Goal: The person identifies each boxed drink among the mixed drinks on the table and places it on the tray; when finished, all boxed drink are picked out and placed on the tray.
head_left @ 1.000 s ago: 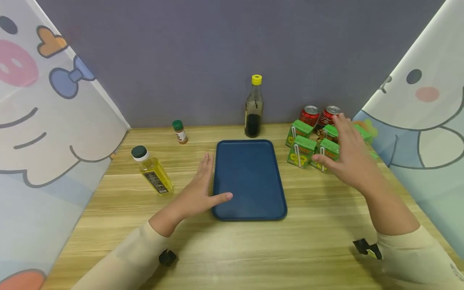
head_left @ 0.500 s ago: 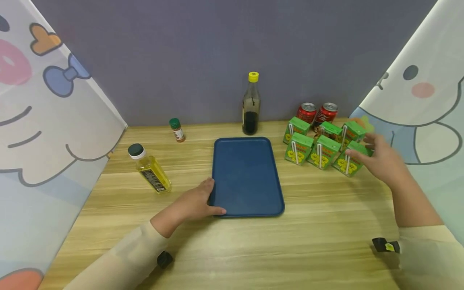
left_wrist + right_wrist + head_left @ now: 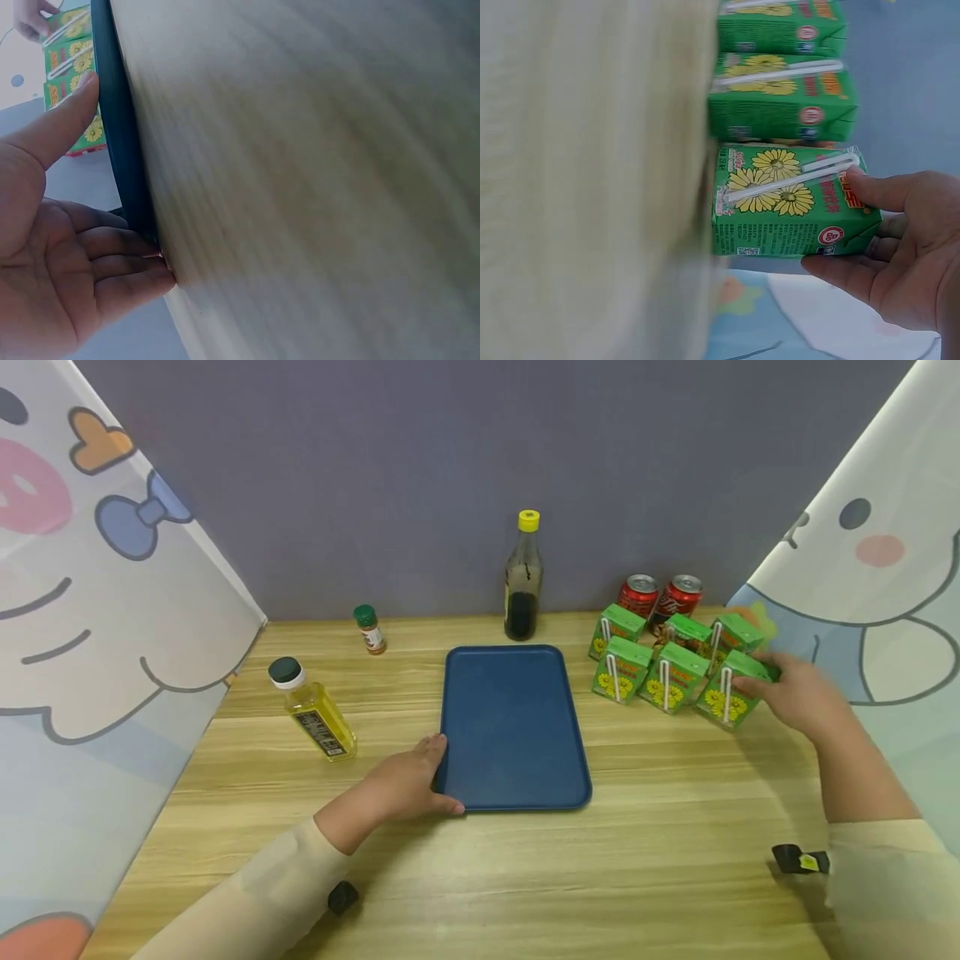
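Observation:
My right hand [image 3: 798, 693] pinches a green drink carton [image 3: 787, 199] near its top, thumb on the front, fingers behind. Yellow flowers and a white straw mark the carton's front. It is at the right end of the front row of matching cartons [image 3: 673, 678]. On the left, my left hand [image 3: 401, 783] grips the near left corner of a dark blue tray [image 3: 513, 727]. Its thumb [image 3: 71, 120] lies along the tray's near edge in the left wrist view, while the other fingers curl at the left side, tips close to the wooden table.
Two red cans [image 3: 678, 597] stand behind the cartons. A dark sauce bottle [image 3: 522, 593] with a yellow cap is behind the tray. To the left stand a yellow oil bottle [image 3: 321, 720] and a small green-capped spice jar [image 3: 370, 631]. A grey panel [image 3: 390, 485] closes the back.
My right hand has moved right and down from above the cartons and now grips the front right one, drawn slightly nearer. My left hand has lowered onto the tray's corner.

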`<state>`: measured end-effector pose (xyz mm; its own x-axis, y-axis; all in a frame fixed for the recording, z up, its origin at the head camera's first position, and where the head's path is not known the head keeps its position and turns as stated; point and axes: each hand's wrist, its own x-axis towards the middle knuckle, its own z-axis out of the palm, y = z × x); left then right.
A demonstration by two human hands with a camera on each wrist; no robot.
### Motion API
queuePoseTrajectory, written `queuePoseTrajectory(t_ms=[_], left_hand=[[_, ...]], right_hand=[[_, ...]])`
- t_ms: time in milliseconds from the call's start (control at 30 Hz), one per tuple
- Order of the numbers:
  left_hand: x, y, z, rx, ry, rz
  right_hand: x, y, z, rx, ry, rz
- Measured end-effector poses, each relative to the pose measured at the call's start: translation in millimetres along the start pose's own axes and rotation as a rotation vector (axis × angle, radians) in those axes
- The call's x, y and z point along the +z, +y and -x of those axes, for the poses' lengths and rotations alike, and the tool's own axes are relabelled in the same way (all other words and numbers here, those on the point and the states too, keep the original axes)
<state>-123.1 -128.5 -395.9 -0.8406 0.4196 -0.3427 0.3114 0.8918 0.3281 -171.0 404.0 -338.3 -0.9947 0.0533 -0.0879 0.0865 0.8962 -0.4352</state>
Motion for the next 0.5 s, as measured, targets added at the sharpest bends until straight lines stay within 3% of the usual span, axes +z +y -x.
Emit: queuePoseTrajectory(t_ms=[133, 333, 500], left_hand=[[1.8, 1.1, -0.3, -0.003, 0.006, -0.009], [3.1, 2.9, 0.7, -0.017, 0.002, -0.020], [3.9, 4.5, 2.8, -0.021, 0.003, -0.024]], right_hand=[[-20.6, -15.7, 1.6, -0.011, 0.069, 0.000], [-57.5, -55.4, 5.5, -0.033, 0.194, 0.080], [-73.4, -87.7, 1.2, -0.091, 0.227, 0.076]])
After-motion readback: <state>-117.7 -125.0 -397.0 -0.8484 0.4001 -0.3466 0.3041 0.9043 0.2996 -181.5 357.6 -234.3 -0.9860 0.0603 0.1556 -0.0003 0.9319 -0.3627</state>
